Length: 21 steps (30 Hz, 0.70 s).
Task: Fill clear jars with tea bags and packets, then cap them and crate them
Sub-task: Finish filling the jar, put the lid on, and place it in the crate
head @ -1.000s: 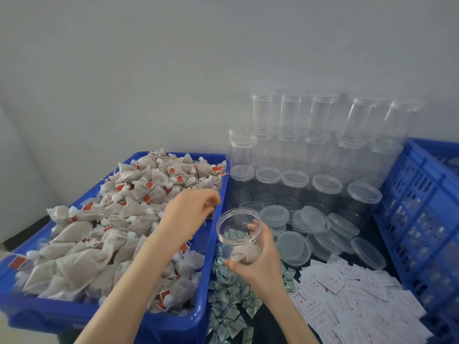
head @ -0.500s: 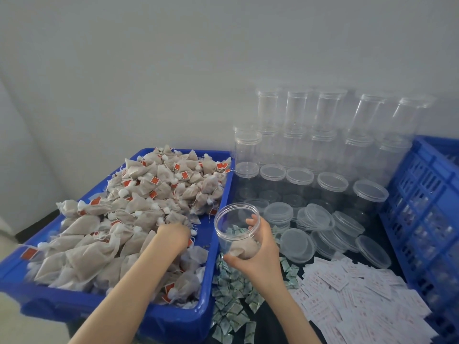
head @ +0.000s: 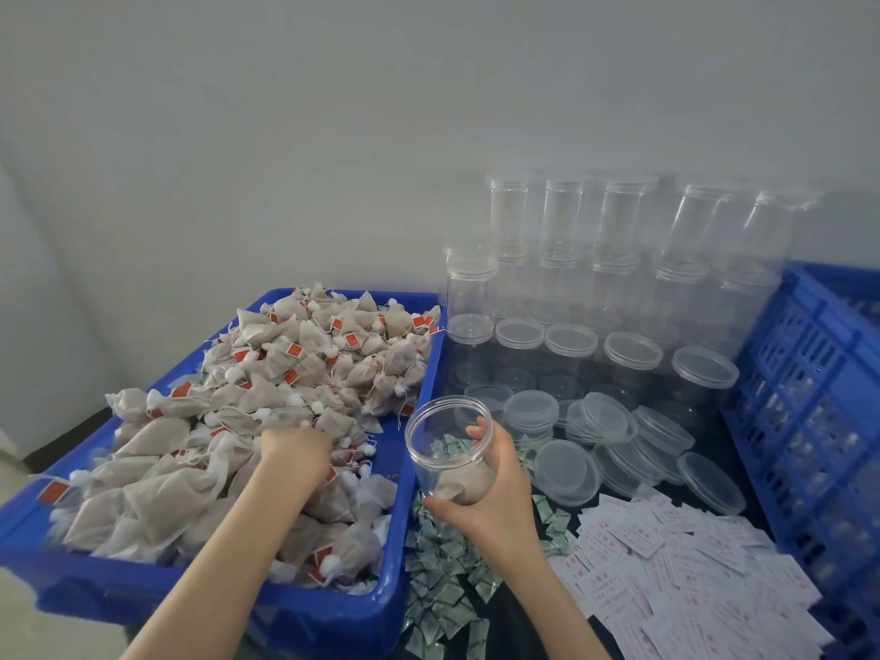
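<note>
My right hand (head: 490, 497) grips a clear open jar (head: 445, 423) from the side and tilts its mouth toward the left. One tea bag (head: 459, 483) lies in the jar's bottom. My left hand (head: 295, 450) is knuckles-up in the heap of beige tea bags (head: 305, 364) inside the blue tray (head: 285, 612), its fingers curled down around a bag and partly buried. The jar hovers just right of the tray's wall, over a spread of small green packets (head: 443, 564).
White paper packets (head: 690, 564) cover the table at front right. Loose clear lids (head: 566, 469) lie behind them, and stacked empty jars (head: 571, 288) stand against the wall. A blue slatted crate (head: 809, 397) walls off the right side.
My left hand left the jar's mouth, dropped into the tea bag heap and pushed its fingers in. The jar in my right hand stayed nearly where it was.
</note>
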Available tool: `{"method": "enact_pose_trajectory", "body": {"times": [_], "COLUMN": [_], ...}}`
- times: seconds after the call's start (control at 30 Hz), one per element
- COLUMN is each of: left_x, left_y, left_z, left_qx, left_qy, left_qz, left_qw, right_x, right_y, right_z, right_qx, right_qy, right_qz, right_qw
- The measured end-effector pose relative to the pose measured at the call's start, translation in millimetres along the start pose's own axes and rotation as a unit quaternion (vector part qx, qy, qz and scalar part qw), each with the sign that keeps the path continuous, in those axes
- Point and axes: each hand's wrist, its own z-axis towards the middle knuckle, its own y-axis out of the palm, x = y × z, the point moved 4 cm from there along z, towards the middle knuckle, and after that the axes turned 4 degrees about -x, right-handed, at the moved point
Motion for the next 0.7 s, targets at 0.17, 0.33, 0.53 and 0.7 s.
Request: {"method": "enact_pose_trajectory", "body": {"times": [0.17,0.33,0.53,0.7], "left_x": [-2.2,-15.0,-5.3,15.9], "left_y": [-10.7,-46.3,-93.6,-105.0], "left_z": [-10.5,-35.8,-88.1,-96.6], "left_qx": [0.063,0.266,0.423,0.415], "left_qy": [-0.014,0.022,0.211,0.304], "left_qz": [-0.017,-0.142,-0.425,-0.486], "left_qw": [0.998,0.953,0.772,0.707], "right_x": [-1.3,0.5,3.1,4.5], "right_y": [-0.8,-0.1,3.6,4.8], "right_z": [-1.3,-1.0,-0.6,-0.1], "right_qx": [-0.004,-0.006,-0.004,0.001], "right_qy": [0.007,0.016,0.01,0.0], "right_qz": [0.006,0.004,0.014,0.011], "right_qw": [1.0,1.0,1.0,1.0]}}
